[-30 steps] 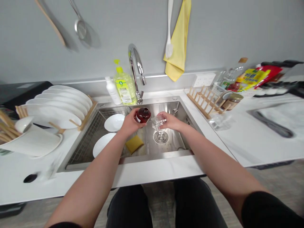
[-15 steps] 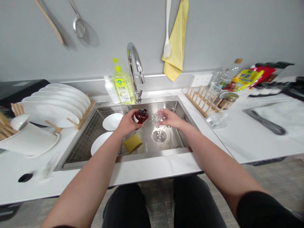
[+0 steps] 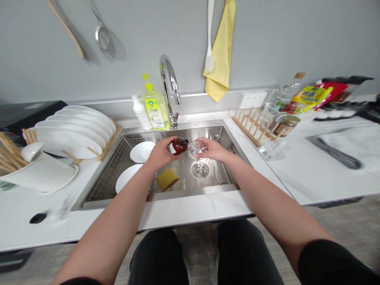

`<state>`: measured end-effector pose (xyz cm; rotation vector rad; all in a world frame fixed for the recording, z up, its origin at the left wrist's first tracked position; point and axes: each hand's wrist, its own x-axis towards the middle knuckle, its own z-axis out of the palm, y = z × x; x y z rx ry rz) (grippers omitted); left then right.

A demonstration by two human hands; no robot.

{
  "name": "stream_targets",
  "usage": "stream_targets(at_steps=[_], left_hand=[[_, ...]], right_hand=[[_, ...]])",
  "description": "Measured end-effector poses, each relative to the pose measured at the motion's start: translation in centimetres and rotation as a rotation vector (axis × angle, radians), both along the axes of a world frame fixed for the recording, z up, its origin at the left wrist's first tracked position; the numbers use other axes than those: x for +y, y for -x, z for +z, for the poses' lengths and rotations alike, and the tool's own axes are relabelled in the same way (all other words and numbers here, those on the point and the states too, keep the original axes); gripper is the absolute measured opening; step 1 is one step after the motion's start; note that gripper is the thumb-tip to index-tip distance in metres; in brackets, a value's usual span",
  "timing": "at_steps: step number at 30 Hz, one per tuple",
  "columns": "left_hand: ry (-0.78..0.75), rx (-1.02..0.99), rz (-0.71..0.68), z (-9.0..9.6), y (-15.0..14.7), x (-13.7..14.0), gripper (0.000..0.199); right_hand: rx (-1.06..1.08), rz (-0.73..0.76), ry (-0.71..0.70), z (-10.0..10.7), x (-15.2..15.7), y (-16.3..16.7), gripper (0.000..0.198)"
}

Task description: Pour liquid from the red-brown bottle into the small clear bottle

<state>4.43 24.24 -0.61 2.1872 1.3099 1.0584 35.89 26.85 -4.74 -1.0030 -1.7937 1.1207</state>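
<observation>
My left hand [image 3: 162, 153] is closed around a dark red-brown bottle [image 3: 179, 146] with a pale label, tipped to the right over the sink. The bottle's uncapped-looking neck points at a clear glass cup [image 3: 194, 149], which my right hand [image 3: 212, 149] grips from the right side. Neck and cup rim are very close; whether they touch I cannot tell, and no liquid stream shows. Below the hands lie a yellow sponge [image 3: 167, 179] and the metal drain [image 3: 200, 170] of the steel sink [image 3: 190, 192].
White bowls [image 3: 143, 151] sit on a wire rack at the sink's left. Behind rises the faucet [image 3: 169, 75], beside a dish soap bottle [image 3: 154, 107]. Plates [image 3: 63, 142] stand in a rack at left; a wooden rack [image 3: 252, 128] and a jar [image 3: 287, 126] are at right.
The bottle in my left hand has tilted further to the right, its neck now nearer the glass cup. My right hand stays nearly in place. The view has shifted slightly.
</observation>
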Motion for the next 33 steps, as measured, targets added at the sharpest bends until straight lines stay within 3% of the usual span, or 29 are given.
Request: stream_targets(at_steps=[6, 12, 20, 33], left_hand=[[-0.084, 0.149, 0.006, -0.3, 0.4, 0.3, 0.092], [-0.146, 0.183, 0.021, -0.2, 0.5, 0.4, 0.091], [-0.170, 0.224, 0.030, 0.3, 0.5, 0.3, 0.083], [-0.246, 0.353, 0.061, 0.9, 0.7, -0.1, 0.078]], right_hand=[[-0.035, -0.023, -0.028, 0.2, -0.2, 0.5, 0.079], [-0.030, -0.076, -0.060, 0.8, -0.7, 1.4, 0.078], [0.039, -0.060, 0.016, 0.4, -0.4, 1.7, 0.079], [0.010, -0.044, -0.009, 0.6, -0.7, 1.9, 0.079]])
